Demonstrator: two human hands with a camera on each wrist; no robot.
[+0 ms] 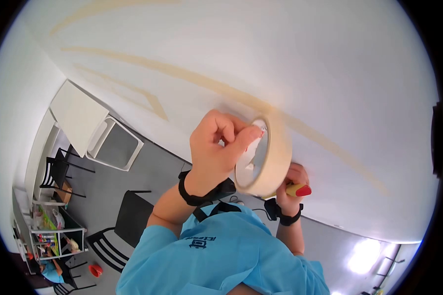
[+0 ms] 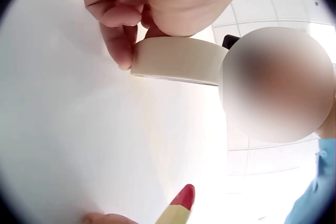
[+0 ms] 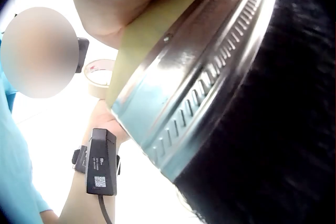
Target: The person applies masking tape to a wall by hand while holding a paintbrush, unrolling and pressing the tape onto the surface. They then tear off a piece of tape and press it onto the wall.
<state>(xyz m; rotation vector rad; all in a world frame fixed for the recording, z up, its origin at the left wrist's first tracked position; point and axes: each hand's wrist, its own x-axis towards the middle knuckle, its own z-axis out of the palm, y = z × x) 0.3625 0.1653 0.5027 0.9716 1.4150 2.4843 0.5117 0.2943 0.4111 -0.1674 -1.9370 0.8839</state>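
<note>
Closest of all is the brush [image 3: 184,66], its metal band and black bristles filling much of the right wrist view. The right grip [image 1: 289,201] is clenched round its yellow handle, and the red tip sticks out past the fingers. The left grip [image 1: 215,156] grasps the roll [image 1: 279,157] of pale tape, the thumb laid inside the ring and the fingertips near the wall [image 1: 349,73]. The roll is at the wall, left of the brush in the head view; whether it touches the wall, I cannot tell. A long strip [image 1: 197,78] slopes down to the right across the wall, passing by the roll's upper edge. Farther left is an angular strip [image 1: 157,105]. Both wrists wear black bands [image 1: 291,219]. Below are a blue shirt [image 1: 221,260] and, on grey floor, a black chair [image 1: 133,219] and a red bucket [image 1: 95,270]
</note>
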